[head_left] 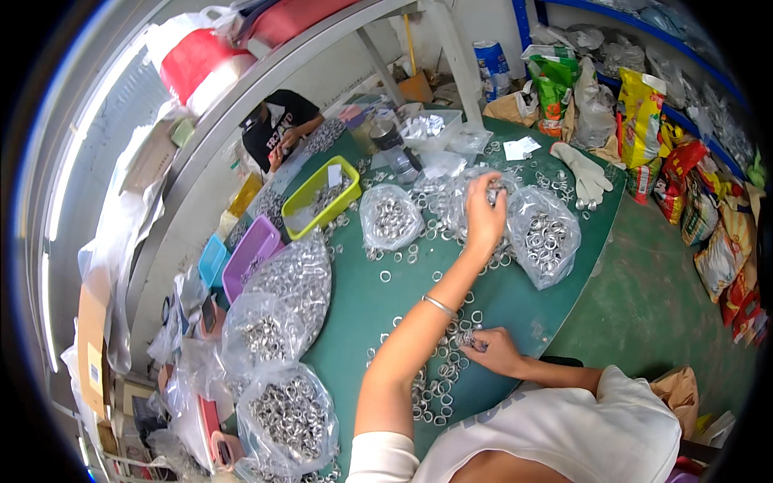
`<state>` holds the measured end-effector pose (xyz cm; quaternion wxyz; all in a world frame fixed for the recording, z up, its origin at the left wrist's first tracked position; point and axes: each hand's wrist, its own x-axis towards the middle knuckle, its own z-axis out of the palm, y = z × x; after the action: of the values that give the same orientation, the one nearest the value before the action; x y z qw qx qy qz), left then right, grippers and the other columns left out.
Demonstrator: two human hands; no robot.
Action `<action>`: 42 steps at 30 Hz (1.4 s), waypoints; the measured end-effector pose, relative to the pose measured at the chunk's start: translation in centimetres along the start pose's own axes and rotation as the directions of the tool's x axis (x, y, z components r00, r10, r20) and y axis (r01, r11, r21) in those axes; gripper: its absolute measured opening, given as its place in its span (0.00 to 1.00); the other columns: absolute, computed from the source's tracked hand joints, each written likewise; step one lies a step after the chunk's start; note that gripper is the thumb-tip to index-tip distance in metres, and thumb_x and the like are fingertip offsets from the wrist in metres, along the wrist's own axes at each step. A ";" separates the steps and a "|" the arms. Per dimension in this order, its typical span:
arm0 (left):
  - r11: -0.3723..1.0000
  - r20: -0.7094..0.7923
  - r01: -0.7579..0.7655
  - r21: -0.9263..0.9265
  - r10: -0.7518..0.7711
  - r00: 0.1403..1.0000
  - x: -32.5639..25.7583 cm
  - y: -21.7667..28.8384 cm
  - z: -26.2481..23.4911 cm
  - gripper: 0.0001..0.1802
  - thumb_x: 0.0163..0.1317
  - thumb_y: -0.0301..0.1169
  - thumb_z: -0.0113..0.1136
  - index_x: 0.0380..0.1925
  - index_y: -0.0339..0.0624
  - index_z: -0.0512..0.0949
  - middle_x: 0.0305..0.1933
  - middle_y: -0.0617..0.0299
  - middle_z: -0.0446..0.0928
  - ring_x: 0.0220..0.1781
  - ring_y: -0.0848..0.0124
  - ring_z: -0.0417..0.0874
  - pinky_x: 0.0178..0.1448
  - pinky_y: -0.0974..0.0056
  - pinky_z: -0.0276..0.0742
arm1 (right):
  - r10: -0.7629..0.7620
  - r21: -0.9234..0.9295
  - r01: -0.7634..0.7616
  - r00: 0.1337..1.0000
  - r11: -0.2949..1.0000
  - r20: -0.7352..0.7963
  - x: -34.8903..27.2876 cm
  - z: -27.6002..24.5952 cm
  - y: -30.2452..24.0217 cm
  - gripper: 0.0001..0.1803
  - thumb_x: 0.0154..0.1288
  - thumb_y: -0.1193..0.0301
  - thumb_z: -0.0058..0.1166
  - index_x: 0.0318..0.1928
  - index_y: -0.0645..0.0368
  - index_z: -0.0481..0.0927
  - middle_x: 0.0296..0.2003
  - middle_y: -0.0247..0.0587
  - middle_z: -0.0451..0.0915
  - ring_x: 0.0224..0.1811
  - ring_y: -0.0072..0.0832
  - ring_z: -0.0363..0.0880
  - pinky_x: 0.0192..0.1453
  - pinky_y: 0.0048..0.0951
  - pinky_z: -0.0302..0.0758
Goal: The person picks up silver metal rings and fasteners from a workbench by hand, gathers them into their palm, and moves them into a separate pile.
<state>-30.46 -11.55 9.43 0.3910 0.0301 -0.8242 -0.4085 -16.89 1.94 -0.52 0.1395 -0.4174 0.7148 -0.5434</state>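
Note:
My left hand (485,216), its arm wearing a bangle (440,307), stretches to the far side of the table, over a clear plastic bag (456,208). Its fingers are curled round some small silver metal rings (495,191). Closer to me, my right hand (501,354) is low over the table with its fingers bent in on several more rings; how many it holds is hidden. Loose rings (439,393) spread across the green tabletop (354,338) beside and below that hand. Right of my left hand sits an open clear bag of rings (547,241).
More ring-filled bags (290,414) line the left side, near a purple basket (251,256) and a green basket (322,197). A bottle (396,153) and a white glove (581,173) lie toward the back. Another person (282,129) works at the far left. Colourful sacks (642,117) stand right.

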 end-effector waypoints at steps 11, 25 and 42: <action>0.522 0.469 -0.490 0.698 0.183 0.864 -0.3 -2.4 -0.3 0.21 0.51 0.31 0.56 0.48 0.45 0.72 0.61 0.53 0.61 0.64 0.50 0.59 0.62 0.35 0.51 | -0.009 0.076 0.012 1.000 0.997 -0.029 0.2 0.2 0.5 0.17 0.50 0.70 0.61 0.15 0.62 0.67 0.13 0.41 0.70 0.14 0.35 0.70 0.20 0.32 0.66; 0.660 0.433 -0.509 0.552 0.295 0.852 -1.8 -2.1 -1.7 0.20 0.53 0.28 0.56 0.48 0.39 0.71 0.54 0.49 0.68 0.57 0.53 0.67 0.63 0.52 0.60 | 0.023 0.089 -0.022 1.000 0.996 -0.010 0.7 0.2 0.3 0.16 0.50 0.69 0.61 0.15 0.62 0.69 0.13 0.42 0.72 0.14 0.35 0.71 0.20 0.31 0.66; -0.123 0.454 0.602 -0.789 -0.777 0.437 -24.5 9.4 -13.6 0.18 0.63 0.34 0.53 0.50 0.35 0.71 0.47 0.55 0.74 0.49 0.69 0.76 0.51 0.66 0.74 | -0.188 -0.037 0.269 0.760 0.962 0.622 0.1 -2.9 -6.0 0.11 0.53 0.65 0.59 0.25 0.59 0.75 0.16 0.40 0.74 0.17 0.36 0.72 0.22 0.35 0.65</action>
<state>-1.83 -5.04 5.68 0.1261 0.2761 -0.2753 -0.9122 -16.22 3.44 5.92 0.2701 -0.6629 0.6066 -0.3459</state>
